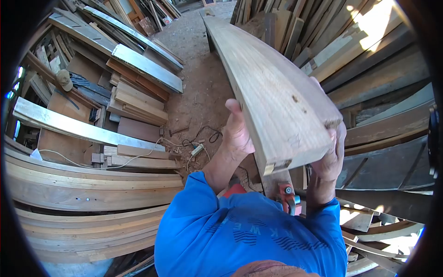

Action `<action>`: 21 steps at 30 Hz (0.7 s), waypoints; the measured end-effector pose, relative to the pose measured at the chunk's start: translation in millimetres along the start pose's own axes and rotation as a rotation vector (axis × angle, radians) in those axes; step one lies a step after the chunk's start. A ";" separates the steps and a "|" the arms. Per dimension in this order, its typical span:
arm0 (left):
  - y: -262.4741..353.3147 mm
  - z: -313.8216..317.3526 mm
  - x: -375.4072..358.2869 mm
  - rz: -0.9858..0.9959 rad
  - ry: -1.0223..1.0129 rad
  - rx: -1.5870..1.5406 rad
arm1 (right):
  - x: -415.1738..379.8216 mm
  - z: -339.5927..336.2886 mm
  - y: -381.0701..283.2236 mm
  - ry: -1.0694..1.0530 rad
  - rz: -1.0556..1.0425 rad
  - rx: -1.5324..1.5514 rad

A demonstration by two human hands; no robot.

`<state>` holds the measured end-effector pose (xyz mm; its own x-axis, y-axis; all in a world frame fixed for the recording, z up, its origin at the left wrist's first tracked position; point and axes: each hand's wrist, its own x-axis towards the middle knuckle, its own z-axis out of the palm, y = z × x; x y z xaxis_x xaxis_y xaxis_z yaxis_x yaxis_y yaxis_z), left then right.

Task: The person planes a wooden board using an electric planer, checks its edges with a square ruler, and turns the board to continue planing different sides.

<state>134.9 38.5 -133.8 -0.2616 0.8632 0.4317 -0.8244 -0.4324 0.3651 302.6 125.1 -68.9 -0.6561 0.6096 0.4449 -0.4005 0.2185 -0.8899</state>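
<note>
A long, thick wooden plank (277, 92) stretches away from me, its near end raised in front of my chest. At its left edge is my left hand (239, 131), thumb pointing up and the other fingers hidden by the wood. My right hand (331, 154) wraps the right edge close to the near end. A dark knot marks the top face, and a notch shows in the end grain. Below the near end lies a narrower board (277, 181), next to a red tool with metal parts (290, 199).
Stacked boards (140, 104) and long planks (92, 184) fill the left side. More timber leans and lies at the right (378, 83). On the dusty floor (194, 78) are a hammer (179, 131), cables and a white power strip (197, 149). A cap (64, 80) rests on the timber at left.
</note>
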 end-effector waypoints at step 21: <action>19.9 31.7 11.0 0.102 0.082 0.148 | 12.8 -12.5 24.2 -0.075 -0.171 0.290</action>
<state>131.4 31.1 -95.6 -0.3845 0.8289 0.4064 -0.7107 -0.5467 0.4428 292.6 147.7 -86.0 -0.6044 0.5231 0.6009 -0.6671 0.0802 -0.7407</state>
